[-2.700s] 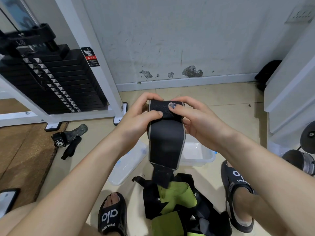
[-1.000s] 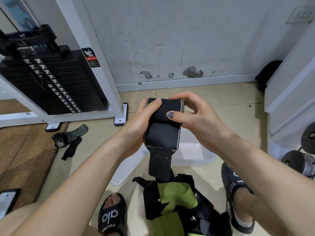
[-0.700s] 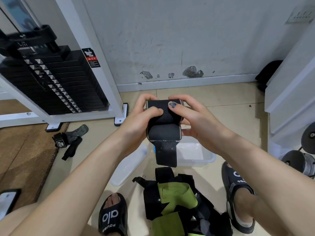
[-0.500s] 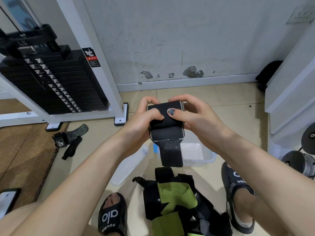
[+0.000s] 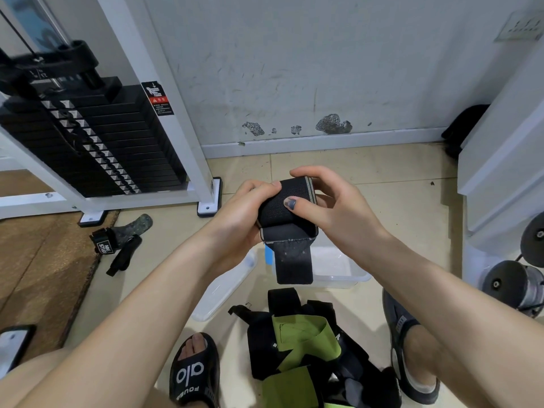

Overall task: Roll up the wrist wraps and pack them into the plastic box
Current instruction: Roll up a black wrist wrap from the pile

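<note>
A black wrist wrap [image 5: 290, 222] is nearly rolled into a thick bundle in mid-air, with a short hook-and-loop tail hanging below it. My left hand [image 5: 238, 219] grips the roll from the left, and my right hand [image 5: 326, 207] holds it from the right with the thumb pressed on its front. Beneath the roll sits the clear plastic box [image 5: 341, 269] on the floor, partly hidden by the hands. Its clear lid [image 5: 223, 287] lies tilted to the left. A pile of black and green wraps [image 5: 306, 346] lies between my feet.
A weight-stack machine [image 5: 97, 136] with a white frame stands at the left. Black straps [image 5: 120, 242] lie by a brown mat [image 5: 44, 266]. Dumbbells [image 5: 518, 278] and a white frame stand at the right. Sandalled feet [image 5: 194, 375] flank the pile. A phone [image 5: 14, 346] lies at the far left.
The roll has grown as both hands turned it. The hanging length of wrap has shortened until only the hook-and-loop tail dangles, clear of the pile.
</note>
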A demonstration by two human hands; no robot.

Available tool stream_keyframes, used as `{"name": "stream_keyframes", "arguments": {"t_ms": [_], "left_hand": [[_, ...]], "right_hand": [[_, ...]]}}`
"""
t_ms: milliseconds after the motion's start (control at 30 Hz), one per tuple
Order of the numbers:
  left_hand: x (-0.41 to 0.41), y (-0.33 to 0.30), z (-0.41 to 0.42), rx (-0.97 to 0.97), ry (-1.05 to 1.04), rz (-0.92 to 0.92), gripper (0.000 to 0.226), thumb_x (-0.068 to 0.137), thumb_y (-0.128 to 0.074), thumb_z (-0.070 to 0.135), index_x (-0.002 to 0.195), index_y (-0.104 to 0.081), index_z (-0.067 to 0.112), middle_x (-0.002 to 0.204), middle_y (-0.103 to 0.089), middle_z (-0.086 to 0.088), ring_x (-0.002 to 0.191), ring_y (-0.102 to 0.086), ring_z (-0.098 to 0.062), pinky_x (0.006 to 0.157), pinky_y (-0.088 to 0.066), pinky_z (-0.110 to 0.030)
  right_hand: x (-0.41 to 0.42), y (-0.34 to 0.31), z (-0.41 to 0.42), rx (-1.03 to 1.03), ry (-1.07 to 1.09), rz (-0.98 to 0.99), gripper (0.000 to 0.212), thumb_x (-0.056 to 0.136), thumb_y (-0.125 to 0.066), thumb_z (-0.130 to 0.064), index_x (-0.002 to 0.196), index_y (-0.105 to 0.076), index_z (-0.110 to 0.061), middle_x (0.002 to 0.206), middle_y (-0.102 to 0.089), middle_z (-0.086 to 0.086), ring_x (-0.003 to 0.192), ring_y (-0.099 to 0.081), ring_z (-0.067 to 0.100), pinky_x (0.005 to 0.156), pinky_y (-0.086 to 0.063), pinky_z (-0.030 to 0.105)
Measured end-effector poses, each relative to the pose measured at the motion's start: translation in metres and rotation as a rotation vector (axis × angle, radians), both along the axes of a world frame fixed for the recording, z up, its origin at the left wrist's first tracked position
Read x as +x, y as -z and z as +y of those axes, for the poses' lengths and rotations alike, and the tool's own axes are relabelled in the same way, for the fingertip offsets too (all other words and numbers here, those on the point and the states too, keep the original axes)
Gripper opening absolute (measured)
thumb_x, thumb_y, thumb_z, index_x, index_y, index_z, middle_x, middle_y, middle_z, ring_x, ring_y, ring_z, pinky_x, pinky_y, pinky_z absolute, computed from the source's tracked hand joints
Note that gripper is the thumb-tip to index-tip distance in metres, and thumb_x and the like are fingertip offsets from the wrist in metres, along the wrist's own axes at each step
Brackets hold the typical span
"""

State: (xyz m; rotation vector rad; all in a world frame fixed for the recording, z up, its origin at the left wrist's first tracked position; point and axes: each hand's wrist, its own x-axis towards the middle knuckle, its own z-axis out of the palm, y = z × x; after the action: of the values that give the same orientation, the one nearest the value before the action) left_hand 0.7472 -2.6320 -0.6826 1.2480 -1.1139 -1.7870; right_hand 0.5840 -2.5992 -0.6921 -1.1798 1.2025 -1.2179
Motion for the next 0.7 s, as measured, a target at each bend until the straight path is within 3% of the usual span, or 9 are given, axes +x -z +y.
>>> {"name": "stream_keyframes", "arguments": {"t_ms": [100, 167, 267, 400, 500, 600, 700], "left_hand": [[0.001, -0.003, 0.003, 0.038, 0.085, 0.033, 0.038, 0.106, -0.049, 0.034, 0.13, -0.059, 0.005, 0.123, -0.072, -0.015, 0.111, -0.072, -0.031, 0.099, -0.058, -0.048], [0.001, -0.003, 0.004, 0.036, 0.107, 0.034, 0.031, 0.105, -0.053, 0.035, 0.118, -0.066, 0.01, 0.111, -0.075, -0.009, 0.1, -0.075, -0.026, 0.089, -0.062, -0.039], [0.002, 0.002, 0.003, 0.059, 0.015, 0.057, 0.016, 0.097, -0.068, 0.025, 0.099, -0.057, 0.014, 0.095, -0.069, -0.008, 0.082, -0.071, -0.021, 0.073, -0.06, -0.033], [0.004, 0.001, -0.001, 0.028, -0.023, 0.105, 0.016, 0.094, -0.068, 0.012, 0.097, -0.053, 0.017, 0.084, -0.07, -0.005, 0.074, -0.068, -0.018, 0.072, -0.059, -0.031], [0.007, -0.005, -0.005, -0.038, -0.064, 0.142, 0.023, 0.093, -0.064, 0.004, 0.099, -0.048, 0.02, 0.073, -0.068, 0.003, 0.063, -0.065, -0.013, 0.063, -0.051, -0.026], [0.01, -0.009, -0.007, -0.086, -0.116, 0.146, 0.029, 0.091, -0.062, -0.002, 0.101, -0.046, 0.019, 0.069, -0.067, 0.004, 0.059, -0.064, -0.013, 0.057, -0.049, -0.024], [0.012, -0.006, -0.008, -0.149, -0.122, 0.08, 0.032, 0.086, -0.069, -0.001, 0.1, -0.048, 0.018, 0.081, -0.065, -0.001, 0.065, -0.063, -0.017, 0.058, -0.051, -0.027]], "right_hand": [[-0.002, 0.0, 0.001, 0.008, -0.007, -0.074, 0.039, 0.088, -0.074, 0.006, 0.122, -0.064, -0.012, 0.115, -0.066, 0.013, 0.09, -0.068, 0.015, 0.075, -0.056, 0.023], [-0.002, 0.0, 0.002, 0.02, -0.006, -0.099, 0.042, 0.086, -0.072, 0.011, 0.124, -0.062, -0.006, 0.114, -0.064, 0.013, 0.088, -0.067, 0.013, 0.073, -0.055, 0.021], [-0.002, -0.001, 0.002, 0.042, -0.013, -0.096, 0.049, 0.085, -0.073, 0.012, 0.127, -0.058, -0.008, 0.118, -0.062, 0.012, 0.093, -0.068, 0.015, 0.073, -0.054, 0.022], [-0.007, 0.0, 0.003, 0.217, -0.028, -0.096, 0.079, 0.073, -0.086, -0.007, 0.14, -0.05, -0.027, 0.122, -0.064, 0.008, 0.102, -0.074, 0.02, 0.089, -0.059, 0.034], [-0.009, 0.001, 0.007, 0.439, -0.107, -0.085, 0.076, 0.078, -0.086, -0.015, 0.143, -0.046, -0.019, 0.116, -0.073, 0.013, 0.106, -0.074, 0.028, 0.102, -0.056, 0.046], [-0.007, -0.003, 0.012, 0.525, -0.149, -0.126, 0.055, 0.091, -0.076, -0.009, 0.137, -0.046, -0.011, 0.11, -0.075, 0.021, 0.087, -0.077, 0.031, 0.081, -0.064, 0.039], [-0.009, -0.013, 0.013, 0.456, -0.107, -0.062, 0.05, 0.093, -0.072, -0.005, 0.135, -0.047, -0.013, 0.083, -0.07, 0.014, 0.059, -0.069, 0.023, 0.06, -0.058, 0.029]]}}
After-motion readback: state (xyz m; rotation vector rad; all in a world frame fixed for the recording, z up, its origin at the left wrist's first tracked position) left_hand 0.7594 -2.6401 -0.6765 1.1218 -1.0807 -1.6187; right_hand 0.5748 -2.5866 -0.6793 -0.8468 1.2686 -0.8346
